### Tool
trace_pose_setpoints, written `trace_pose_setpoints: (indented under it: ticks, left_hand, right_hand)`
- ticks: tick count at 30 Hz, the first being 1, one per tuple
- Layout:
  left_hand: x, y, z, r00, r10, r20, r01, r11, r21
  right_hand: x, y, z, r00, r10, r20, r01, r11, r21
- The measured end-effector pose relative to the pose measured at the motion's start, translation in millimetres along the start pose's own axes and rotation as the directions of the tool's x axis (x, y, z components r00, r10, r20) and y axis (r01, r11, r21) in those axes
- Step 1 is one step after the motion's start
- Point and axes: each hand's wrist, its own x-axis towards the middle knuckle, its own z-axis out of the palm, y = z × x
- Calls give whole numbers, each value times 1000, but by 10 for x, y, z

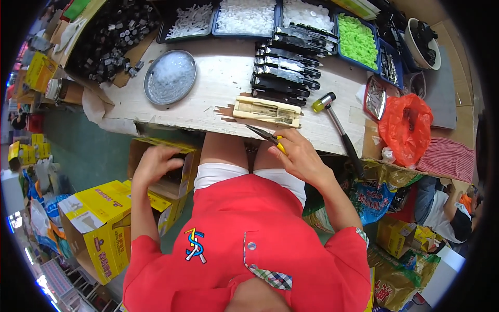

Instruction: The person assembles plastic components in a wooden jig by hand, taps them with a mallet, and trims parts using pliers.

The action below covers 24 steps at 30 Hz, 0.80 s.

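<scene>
My right hand grips a pair of yellow-handled long-nose pliers just in front of the table edge. The dark jaws point left, near a cream-coloured fixture at the table's front. Behind that fixture lies a row of several black and silver parts, side by side. My left hand is off the table over an open yellow cardboard box. Its thumb stands apart from the fingers, and nothing shows in it.
A hammer lies right of the fixture. A round metal dish holds pale pieces. Trays of white pieces and green pieces line the back. A red plastic bag sits right; a yellow carton stands lower left.
</scene>
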Motion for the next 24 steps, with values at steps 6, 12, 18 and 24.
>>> trace_pose_setpoints:
  ticks: [6, 12, 18, 24]
  left_hand:
    - [1312, 1618, 224, 452, 773, -445, -684, 620, 384]
    - [1902, 2144, 595, 543, 813, -210, -634, 561, 532]
    - [1887, 1811, 442, 346, 795, -499, -807, 523, 274]
    - [1198, 1451, 30, 870, 388, -303, -387, 158, -908]
  right_hand:
    - [-41, 18, -153, 987, -16, -163, 10, 999, -39]
    - [-273, 166, -272, 951, 110, -288, -128, 991, -46]
    - [-220, 178, -285, 949, 119, -291, -134, 990, -32]
    - [71, 22, -277, 948, 79, -309, -81, 997, 8]
